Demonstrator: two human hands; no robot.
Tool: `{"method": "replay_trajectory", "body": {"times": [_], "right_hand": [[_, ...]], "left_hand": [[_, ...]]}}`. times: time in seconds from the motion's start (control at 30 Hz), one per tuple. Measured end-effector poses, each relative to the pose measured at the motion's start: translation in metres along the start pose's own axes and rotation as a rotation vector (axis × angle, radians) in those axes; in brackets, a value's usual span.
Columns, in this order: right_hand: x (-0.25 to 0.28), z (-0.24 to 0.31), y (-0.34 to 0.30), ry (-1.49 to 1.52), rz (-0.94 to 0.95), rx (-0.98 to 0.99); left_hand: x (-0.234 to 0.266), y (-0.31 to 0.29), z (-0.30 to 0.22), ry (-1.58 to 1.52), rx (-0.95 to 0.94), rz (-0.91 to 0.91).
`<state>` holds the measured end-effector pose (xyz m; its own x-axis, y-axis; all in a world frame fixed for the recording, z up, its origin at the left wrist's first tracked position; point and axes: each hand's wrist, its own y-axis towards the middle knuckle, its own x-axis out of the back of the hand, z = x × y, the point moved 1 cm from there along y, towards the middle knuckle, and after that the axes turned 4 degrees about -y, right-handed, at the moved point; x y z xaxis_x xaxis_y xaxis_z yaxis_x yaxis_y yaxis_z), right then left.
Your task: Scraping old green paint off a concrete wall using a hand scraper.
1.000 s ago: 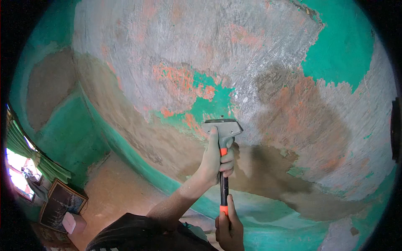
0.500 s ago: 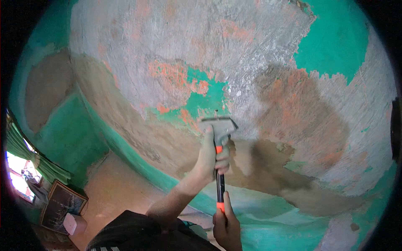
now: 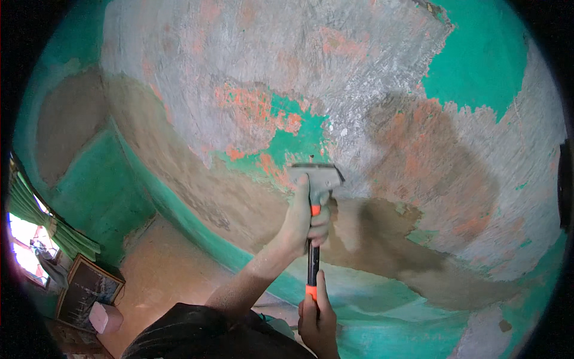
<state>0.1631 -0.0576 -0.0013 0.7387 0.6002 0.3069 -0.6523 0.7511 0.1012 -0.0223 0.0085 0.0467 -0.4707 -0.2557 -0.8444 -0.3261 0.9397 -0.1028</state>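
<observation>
A long-handled scraper [image 3: 317,175] with a wide grey head and a black and orange handle is held up to the wall [image 3: 281,54]. My left hand [image 3: 303,218] wraps the handle just under the head, its thumb laid along the back of the head. Lower down, my right hand [image 3: 318,320] grips the handle's end near an orange band. The blade edge lies at the lower border of a patch of green paint [image 3: 297,142]. Around that patch the surface is bare grey plaster with orange traces.
More green paint [image 3: 478,60] covers the upper right of the wall. Brown bare plaster [image 3: 388,239] runs along its lower part. At the left are a green curtain [image 3: 54,224] by a bright window, a dark framed board [image 3: 89,293] and a pink container [image 3: 106,318] on the floor.
The scraper head has shifted slightly up and to the right along the wall. My right hand has moved a little up and left with the handle's end. Both hands keep their grip.
</observation>
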Motion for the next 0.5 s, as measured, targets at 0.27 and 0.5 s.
{"method": "replay_trajectory", "body": {"times": [0.27, 0.5], "right_hand": [[-0.006, -0.019, 0.004, -0.039, -0.013, 0.139], [-0.007, -0.012, 0.000, -0.086, -0.074, 0.166]], "left_hand": [[0.001, -0.005, -0.002, 0.001, 0.033, -0.017], [0.008, 0.000, 0.000, -0.044, -0.026, 0.133]]}}
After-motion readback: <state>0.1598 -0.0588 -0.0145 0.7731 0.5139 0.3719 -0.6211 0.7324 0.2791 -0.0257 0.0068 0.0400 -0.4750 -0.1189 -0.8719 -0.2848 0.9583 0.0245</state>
